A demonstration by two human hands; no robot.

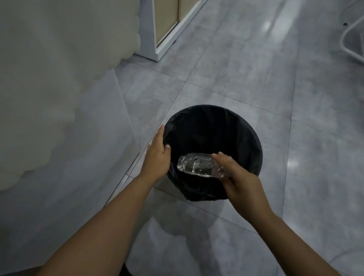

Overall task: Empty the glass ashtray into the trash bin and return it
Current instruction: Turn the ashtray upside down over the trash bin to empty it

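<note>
Glass ashtray (198,164) is tipped on its side right over the mouth of the trash bin (240,125) (black liner), gripped at one end by the right hand (242,183). Left hand (158,155) rests flat and unclenched on the bin's rim. Bin stands on the grey tile floor (292,92).

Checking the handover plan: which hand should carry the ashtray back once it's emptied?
Right. The right hand already grips the ashtray over the bin; the left hand rests on the bin's rim.
</note>
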